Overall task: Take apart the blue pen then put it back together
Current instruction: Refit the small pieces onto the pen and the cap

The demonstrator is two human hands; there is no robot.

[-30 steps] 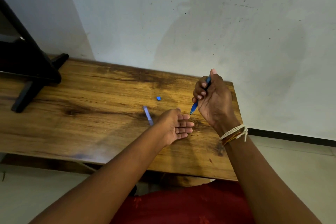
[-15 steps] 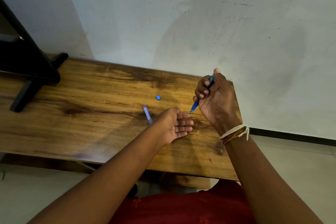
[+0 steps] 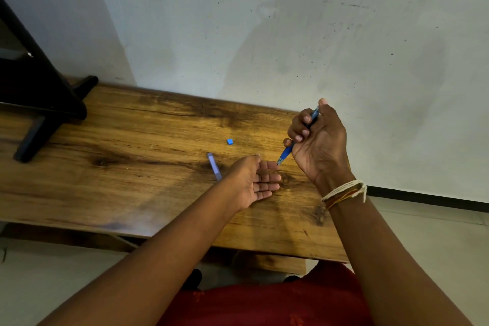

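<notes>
My right hand [image 3: 320, 143] is closed around the blue pen body [image 3: 287, 152], held tilted with its tip pointing down-left just above my left fingertips. My left hand [image 3: 254, 180] lies palm up and flat on the wooden table [image 3: 132, 180], fingers apart, holding nothing. A pale blue translucent pen cap [image 3: 213, 166] lies on the table just left of my left hand, partly hidden by it. A small blue end piece [image 3: 230, 141] sits alone farther back on the table.
A black stand with a foot [image 3: 39, 124] occupies the table's far left. A grey wall [image 3: 264, 34] runs right behind the table. The table's right edge lies just past my right wrist, with pale floor [image 3: 436, 233] beyond.
My right hand with the pen has lifted slightly and drifted a little to the right. My left hand has stayed flat in the same spot.
</notes>
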